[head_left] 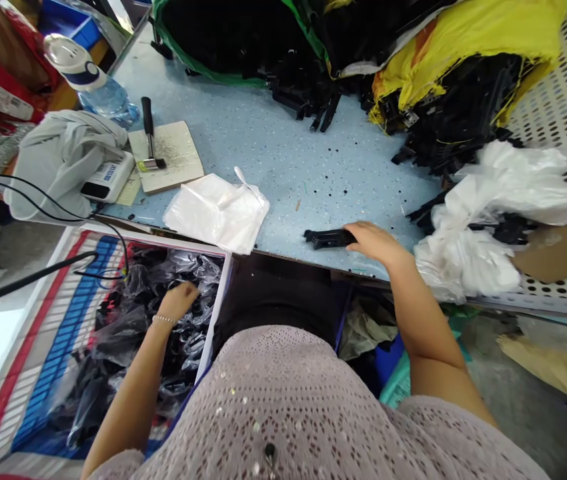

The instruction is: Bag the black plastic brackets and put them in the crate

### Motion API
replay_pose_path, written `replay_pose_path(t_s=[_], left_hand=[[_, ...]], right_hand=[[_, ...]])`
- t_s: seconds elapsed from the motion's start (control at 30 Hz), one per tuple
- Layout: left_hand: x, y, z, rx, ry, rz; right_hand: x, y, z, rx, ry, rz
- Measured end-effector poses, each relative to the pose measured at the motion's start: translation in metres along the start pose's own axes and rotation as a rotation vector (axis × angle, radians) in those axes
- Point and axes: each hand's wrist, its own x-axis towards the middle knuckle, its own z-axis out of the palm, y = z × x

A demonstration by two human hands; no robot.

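Observation:
My right hand (374, 241) is closed around one end of a black plastic part (328, 239), at the front edge of the blue speckled table (288, 173). The part's other end points left, low over the tabletop. My left hand (178, 301) is above a box (218, 313) of black parts in clear plastic bags (163, 347). Its fingers curl downward and are mostly hidden, so their grip is unclear. Between the hands, a flat stack of white plastic bags (218, 210) lies at the table edge.
Black parts spill from a green-edged sack (243, 81) and a yellow sack (483, 40) at the back. A hammer (149, 133) rests on a board (178, 150), near a water bottle (98, 87). Crumpled white plastic (473, 233) lies right; a black cable (28, 280) crosses the left.

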Motion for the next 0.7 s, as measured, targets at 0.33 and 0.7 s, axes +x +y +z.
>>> replay_pose_path(t_s=[0.33, 0.7], left_hand=[[0.132, 0.146, 0.016, 0.137, 0.343, 0.292], [0.133, 0.106, 0.001, -0.721, 0.220, 0.256]], right_hand=[[-0.008, -0.033, 0.030, 0.610, 0.157, 0.137], [0.084, -0.179, 0.022, 2.154, -0.250, -0.163]])
